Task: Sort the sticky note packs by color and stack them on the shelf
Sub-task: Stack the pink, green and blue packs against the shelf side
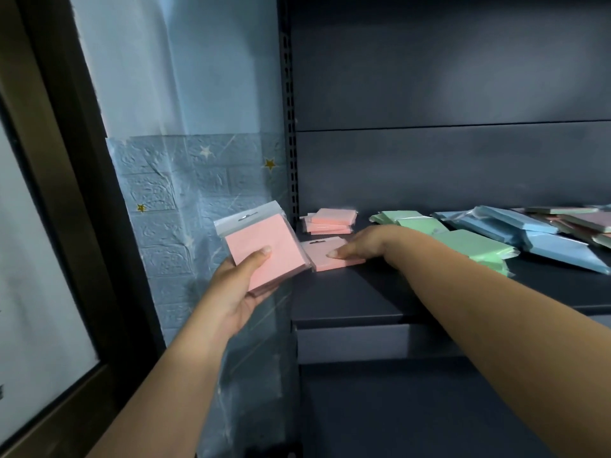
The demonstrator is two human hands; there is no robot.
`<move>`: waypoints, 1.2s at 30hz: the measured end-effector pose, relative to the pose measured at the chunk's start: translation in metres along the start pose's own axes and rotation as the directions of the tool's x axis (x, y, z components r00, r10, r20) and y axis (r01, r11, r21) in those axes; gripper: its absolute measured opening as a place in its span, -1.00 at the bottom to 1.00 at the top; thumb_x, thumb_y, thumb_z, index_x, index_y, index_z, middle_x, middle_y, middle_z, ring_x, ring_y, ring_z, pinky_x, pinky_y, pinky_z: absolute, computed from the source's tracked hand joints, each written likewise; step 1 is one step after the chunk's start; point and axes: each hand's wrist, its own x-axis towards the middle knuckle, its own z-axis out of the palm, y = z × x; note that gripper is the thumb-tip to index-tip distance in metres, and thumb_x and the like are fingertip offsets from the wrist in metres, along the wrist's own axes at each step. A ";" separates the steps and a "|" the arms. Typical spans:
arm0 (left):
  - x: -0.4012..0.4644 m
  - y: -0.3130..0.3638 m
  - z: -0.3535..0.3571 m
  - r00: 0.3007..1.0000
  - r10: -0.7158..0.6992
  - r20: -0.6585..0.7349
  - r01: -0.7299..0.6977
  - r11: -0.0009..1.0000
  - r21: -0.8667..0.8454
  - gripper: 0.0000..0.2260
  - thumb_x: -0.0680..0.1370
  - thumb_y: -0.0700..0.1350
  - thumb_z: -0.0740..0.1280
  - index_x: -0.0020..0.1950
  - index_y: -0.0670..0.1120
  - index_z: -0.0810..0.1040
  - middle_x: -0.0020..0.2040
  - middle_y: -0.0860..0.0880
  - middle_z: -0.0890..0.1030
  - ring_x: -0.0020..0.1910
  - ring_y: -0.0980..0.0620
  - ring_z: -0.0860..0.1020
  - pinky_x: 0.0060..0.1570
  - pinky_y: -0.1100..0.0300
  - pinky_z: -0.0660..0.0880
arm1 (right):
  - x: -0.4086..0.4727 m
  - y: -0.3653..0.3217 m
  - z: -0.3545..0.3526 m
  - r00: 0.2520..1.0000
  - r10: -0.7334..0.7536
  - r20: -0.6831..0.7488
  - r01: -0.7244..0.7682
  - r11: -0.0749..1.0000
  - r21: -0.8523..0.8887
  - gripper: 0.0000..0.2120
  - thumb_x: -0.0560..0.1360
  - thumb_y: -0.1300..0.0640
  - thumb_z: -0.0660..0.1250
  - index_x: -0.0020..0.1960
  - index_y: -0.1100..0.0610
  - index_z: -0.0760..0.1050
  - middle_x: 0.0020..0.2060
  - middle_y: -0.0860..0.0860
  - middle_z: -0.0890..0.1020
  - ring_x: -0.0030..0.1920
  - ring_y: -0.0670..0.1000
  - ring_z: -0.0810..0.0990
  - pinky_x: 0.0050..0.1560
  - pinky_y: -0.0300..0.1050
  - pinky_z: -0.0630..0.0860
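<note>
At three o'clock of my left hand (236, 292), gripping a pink pack (261, 251), my flat right hand (358, 244) presses the shelf's (380, 292) pink stack (330, 257).

We see a dim, bluish picture: the shelf (429, 292) recess lies in deep shadow, while the wall (185, 94) at left catches soft light. Edges bend, and details look soft.

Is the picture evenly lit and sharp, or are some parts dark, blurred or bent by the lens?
Head view: uneven light, bright on the blue wall covering, dim inside the dark shelf. The pink pack in the left hand and the right hand are fairly sharp; the blue packs at the right edge look soft. The wide lens bends the window frame.
</note>
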 end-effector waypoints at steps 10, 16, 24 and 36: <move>0.004 -0.001 0.003 0.995 -0.079 -0.059 0.076 0.996 -0.054 -0.98 0.53 -0.19 0.29 -0.08 -0.08 0.48 -0.27 -0.06 0.60 -0.29 0.04 0.57 -0.40 0.28 0.58 | -0.019 0.005 -0.001 0.997 0.034 -0.066 -0.024 0.987 0.158 -0.38 0.41 0.00 0.45 0.33 0.28 0.37 0.30 0.18 0.45 0.21 0.16 0.46 0.23 -0.03 0.38; 0.004 0.000 0.004 0.992 -0.104 -0.067 0.102 0.994 -0.036 -0.97 0.53 -0.17 0.30 -0.06 -0.09 0.46 -0.20 -0.08 0.57 -0.25 0.02 0.56 -0.36 0.22 0.58 | -0.028 0.006 0.006 0.998 -0.040 -0.043 0.039 0.999 -0.016 -0.24 0.46 -0.28 0.23 0.47 0.20 0.22 0.46 0.10 0.27 0.44 0.13 0.25 0.37 -0.06 0.21; -0.009 0.001 -0.001 0.991 -0.127 -0.042 0.125 0.991 -0.041 -0.97 0.53 -0.15 0.29 -0.10 -0.07 0.48 -0.26 -0.07 0.60 -0.26 0.02 0.56 -0.29 0.16 0.57 | -0.051 0.023 0.005 0.994 -0.111 -0.023 0.114 0.976 0.185 -0.52 0.47 -0.08 0.36 0.32 0.09 0.47 0.31 0.05 0.48 0.31 0.04 0.39 0.34 -0.13 0.24; -0.037 0.001 0.014 0.999 0.031 -0.026 -0.030 0.999 0.022 -0.93 0.53 -0.21 0.28 -0.08 -0.04 0.49 -0.22 -0.01 0.61 -0.25 0.06 0.57 -0.16 0.16 0.55 | -0.074 0.039 0.013 0.917 -0.043 -0.396 0.323 0.661 0.678 -0.79 0.38 0.36 0.42 -0.01 0.20 0.55 -0.07 0.15 0.65 -0.17 0.05 0.58 -0.05 -0.14 0.51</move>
